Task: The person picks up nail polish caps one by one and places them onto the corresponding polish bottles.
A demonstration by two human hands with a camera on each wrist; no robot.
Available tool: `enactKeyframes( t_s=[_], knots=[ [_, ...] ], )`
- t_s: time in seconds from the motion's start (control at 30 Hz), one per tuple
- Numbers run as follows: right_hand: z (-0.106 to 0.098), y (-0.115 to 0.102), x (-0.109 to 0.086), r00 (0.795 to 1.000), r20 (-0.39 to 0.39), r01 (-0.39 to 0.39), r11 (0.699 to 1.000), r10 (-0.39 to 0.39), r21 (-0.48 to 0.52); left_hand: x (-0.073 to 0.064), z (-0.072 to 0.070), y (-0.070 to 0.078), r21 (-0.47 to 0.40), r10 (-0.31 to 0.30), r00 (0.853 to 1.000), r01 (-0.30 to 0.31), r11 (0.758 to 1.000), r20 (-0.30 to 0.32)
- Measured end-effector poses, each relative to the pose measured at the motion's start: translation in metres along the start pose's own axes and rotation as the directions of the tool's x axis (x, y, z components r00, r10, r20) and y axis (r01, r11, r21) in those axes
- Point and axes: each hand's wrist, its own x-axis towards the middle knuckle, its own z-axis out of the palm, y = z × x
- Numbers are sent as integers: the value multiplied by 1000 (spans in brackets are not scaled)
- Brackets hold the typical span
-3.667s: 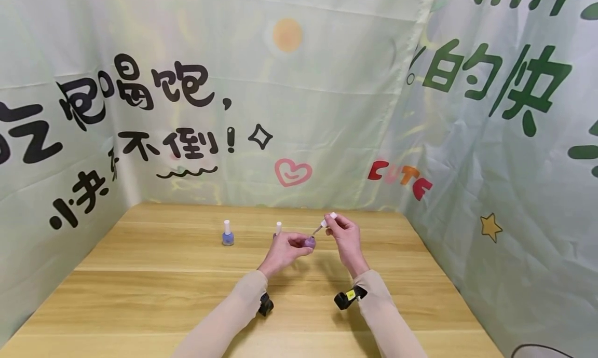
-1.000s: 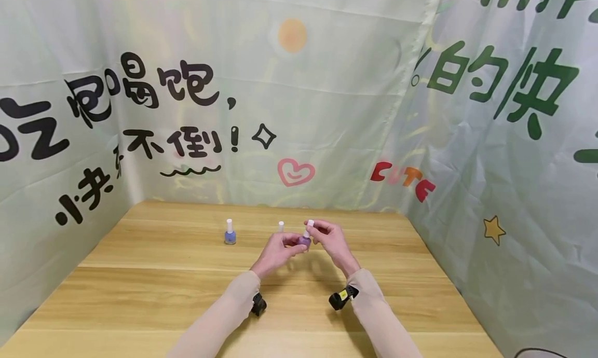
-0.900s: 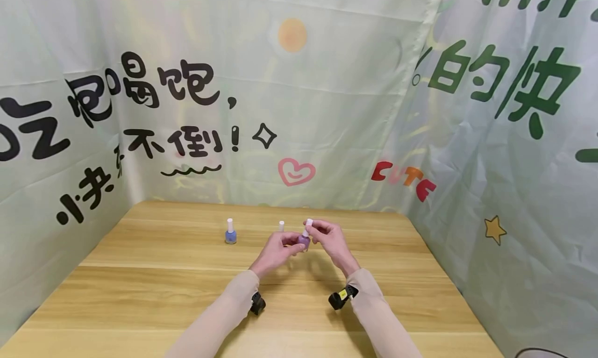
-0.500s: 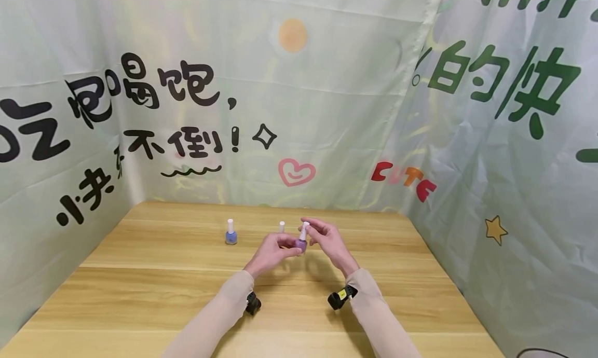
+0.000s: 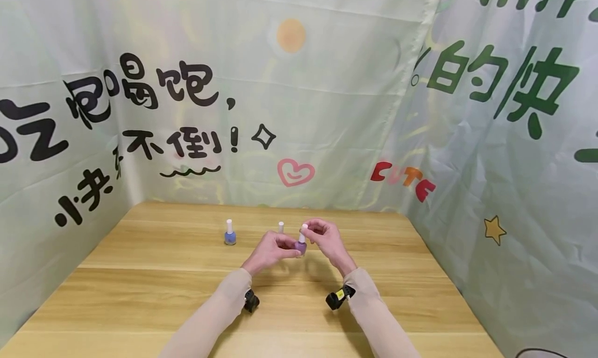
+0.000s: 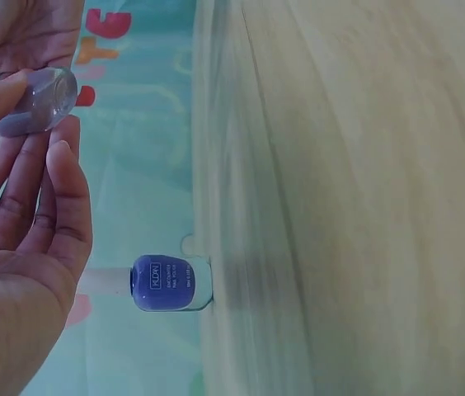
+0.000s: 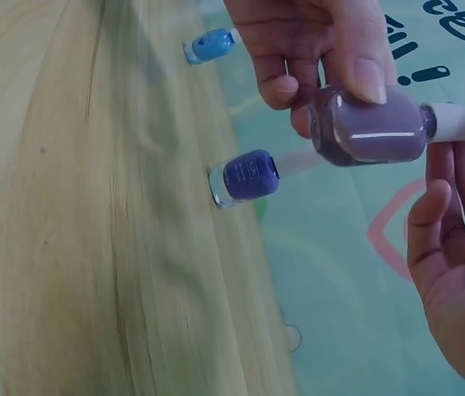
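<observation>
A mauve nail polish bottle [image 5: 300, 247] with a white cap [image 5: 303, 232] is held above the table between both hands. My left hand [image 5: 271, 251] pinches its glass body between thumb and fingers, as the right wrist view shows on the bottle [image 7: 377, 128]. At the cap, my right hand [image 5: 327, 241] holds on with thumb and fingertips. The cap sits on the bottle's neck. Behind the left hand stands a dark violet-blue nail polish bottle [image 7: 251, 175]; in the head view only its white cap [image 5: 281, 226] shows.
A light blue nail polish bottle [image 5: 230, 237] stands upright further left on the wooden table [image 5: 154, 275]. Printed cloth walls [image 5: 327, 114] enclose the table at the back and sides. Each wrist carries a black camera [image 5: 340, 297].
Earlier the right hand held the cap with its brush out of the bottle. The cap is now on the neck, and both hands have shifted slightly left with the bottle.
</observation>
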Motion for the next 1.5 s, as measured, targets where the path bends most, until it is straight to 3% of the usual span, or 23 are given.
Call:
enactKeyframes(
  t_s=[0.33,0.63,0.97,1.27,1.5],
  knots=[
    [-5,-1,-2,990,139,12,1000,-11,-5,0,-7,0,19,-3,999,2,1000,46],
    [-2,1,-1,993,115,-19,999,23,-35,0,-4,-3,38,-4,997,1,999,77],
    [1,-29,-11,986,169,18,999,-11,-45,-1,-3,-2,23,-18,999,17,1000,43],
    [3,-29,-11,998,22,-58,998,58,-36,-2,-2,2,31,-36,999,35,999,26],
    [4,-25,-9,995,90,-44,999,47,-32,-2,-4,7,0,-36,999,36,999,8]
  ],
)
